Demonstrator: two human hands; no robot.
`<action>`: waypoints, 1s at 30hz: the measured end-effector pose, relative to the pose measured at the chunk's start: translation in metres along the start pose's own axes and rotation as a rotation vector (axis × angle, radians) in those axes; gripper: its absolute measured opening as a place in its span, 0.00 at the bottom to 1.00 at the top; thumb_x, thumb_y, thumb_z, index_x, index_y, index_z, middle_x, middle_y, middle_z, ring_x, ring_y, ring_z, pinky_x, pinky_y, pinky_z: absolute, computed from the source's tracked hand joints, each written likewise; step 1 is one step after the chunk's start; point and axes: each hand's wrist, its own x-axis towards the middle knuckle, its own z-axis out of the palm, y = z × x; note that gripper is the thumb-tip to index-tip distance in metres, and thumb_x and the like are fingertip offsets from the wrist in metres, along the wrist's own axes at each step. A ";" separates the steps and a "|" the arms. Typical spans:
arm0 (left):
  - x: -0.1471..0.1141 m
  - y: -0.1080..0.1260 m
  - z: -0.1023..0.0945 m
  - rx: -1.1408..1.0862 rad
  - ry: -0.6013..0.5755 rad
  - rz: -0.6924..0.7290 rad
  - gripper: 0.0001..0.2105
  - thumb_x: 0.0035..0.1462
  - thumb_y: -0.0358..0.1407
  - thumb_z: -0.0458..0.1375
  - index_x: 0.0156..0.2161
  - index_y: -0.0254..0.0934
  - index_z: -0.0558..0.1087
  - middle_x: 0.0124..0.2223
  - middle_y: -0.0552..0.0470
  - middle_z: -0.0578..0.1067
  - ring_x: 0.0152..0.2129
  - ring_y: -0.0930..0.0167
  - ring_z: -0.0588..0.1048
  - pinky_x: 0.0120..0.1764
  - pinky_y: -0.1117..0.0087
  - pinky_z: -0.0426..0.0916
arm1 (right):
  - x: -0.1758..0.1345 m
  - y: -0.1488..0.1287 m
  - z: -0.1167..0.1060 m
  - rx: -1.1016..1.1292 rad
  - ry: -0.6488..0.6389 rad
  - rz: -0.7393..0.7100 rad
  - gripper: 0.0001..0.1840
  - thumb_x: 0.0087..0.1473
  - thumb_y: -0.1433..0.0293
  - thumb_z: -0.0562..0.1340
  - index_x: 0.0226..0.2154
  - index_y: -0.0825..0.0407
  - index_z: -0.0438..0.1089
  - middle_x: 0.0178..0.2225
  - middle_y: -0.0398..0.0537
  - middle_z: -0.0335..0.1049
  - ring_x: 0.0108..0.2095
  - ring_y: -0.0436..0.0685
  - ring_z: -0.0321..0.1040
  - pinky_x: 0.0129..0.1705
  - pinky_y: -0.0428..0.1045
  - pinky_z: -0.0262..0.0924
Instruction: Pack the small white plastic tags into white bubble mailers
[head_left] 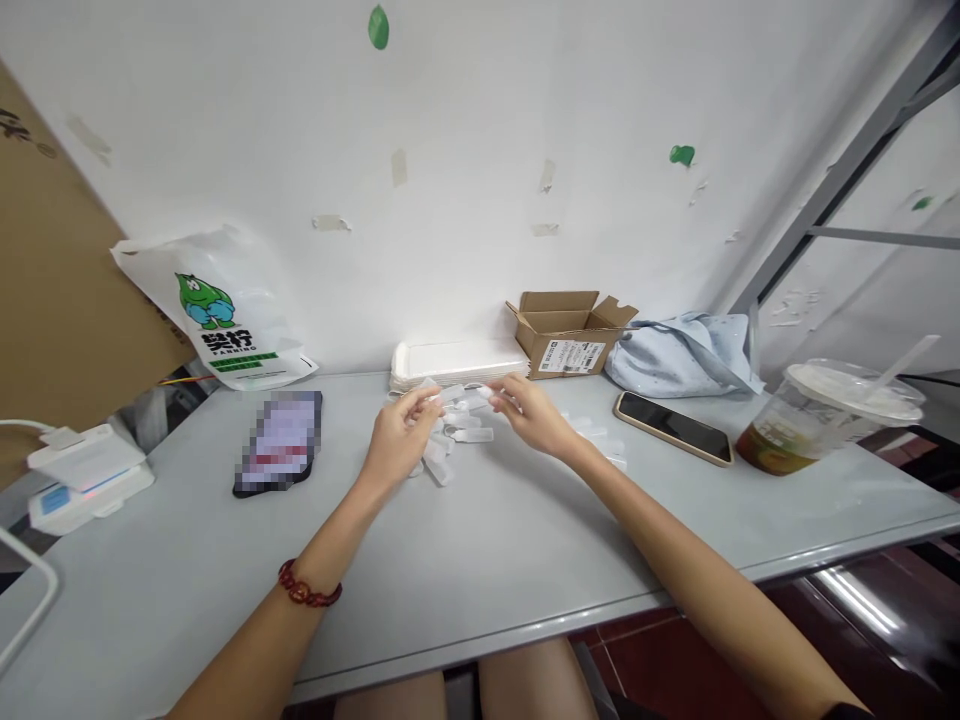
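Observation:
Above the table, my left hand (403, 432) pinches a small translucent white plastic piece (450, 393) between thumb and fingers. Facing it, my right hand (534, 415) has its thumb and fingertips closed on the end of another small white piece (481, 396). A thin curved strand seems to run between the two; its joint is too small to make out. Beneath them lies a loose heap of similar translucent pieces (474, 435), some with thin loops. More such pieces (611, 448) lie beyond my right wrist, partly hidden by it.
Behind my hands are a stack of flat white packs (465, 357) and an opened cardboard box (568, 335). Rightward lie a blue cloth bundle (682, 352), a phone (675, 427) and a drink cup (817, 415). Leftward are another phone (279, 445), a printed plastic bag (225, 315) and a white charger (90, 478).

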 end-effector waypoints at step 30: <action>-0.006 0.013 0.003 -0.678 -0.170 -0.359 0.14 0.42 0.39 0.68 0.32 0.28 0.77 0.28 0.52 0.69 0.20 0.79 0.61 0.19 0.76 0.56 | -0.010 -0.033 0.008 0.136 -0.054 -0.072 0.11 0.63 0.68 0.52 0.43 0.53 0.67 0.38 0.51 0.68 0.38 0.55 0.65 0.40 0.50 0.60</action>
